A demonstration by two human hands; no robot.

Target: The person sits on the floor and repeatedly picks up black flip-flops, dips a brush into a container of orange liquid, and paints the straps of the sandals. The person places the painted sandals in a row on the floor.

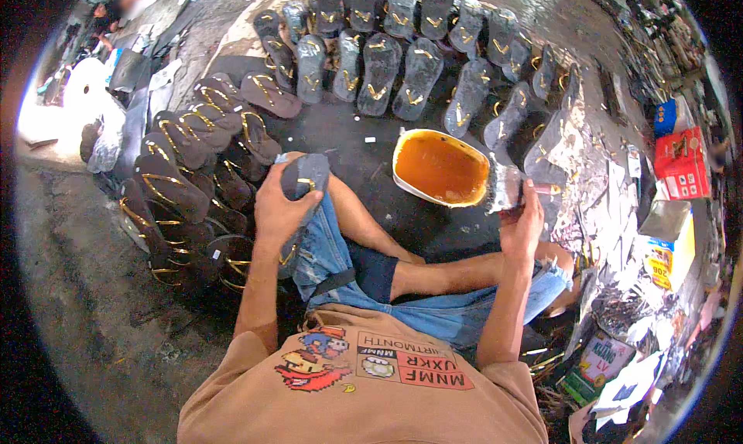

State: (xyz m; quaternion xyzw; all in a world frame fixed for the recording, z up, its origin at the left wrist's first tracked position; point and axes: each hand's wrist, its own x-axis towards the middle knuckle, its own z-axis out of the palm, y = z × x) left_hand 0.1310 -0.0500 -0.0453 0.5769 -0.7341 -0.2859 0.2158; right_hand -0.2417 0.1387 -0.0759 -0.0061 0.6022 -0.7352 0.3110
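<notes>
My left hand (280,210) grips a dark flip-flop (306,173) with gold straps, held over my left knee. Its thumb and fingers wrap around the sole. In my right hand (523,221) is a wide flat brush (505,187), its pale, worn head beside the right end of a white tub (410,192). Amber glue-like liquid (443,165) lies in that tub. I cannot tell whether the bristles touch the rim. Below my left hand, another gold-strapped flip-flop (289,252) shows partly by my thigh.
Rows of dark flip-flops (379,73) curve along the far side of a black mat (348,138). More flip-flops (172,187) are heaped at my left. Boxes and packages, one red (681,165), and scraps litter the right. Someone else (116,15) is at the far left.
</notes>
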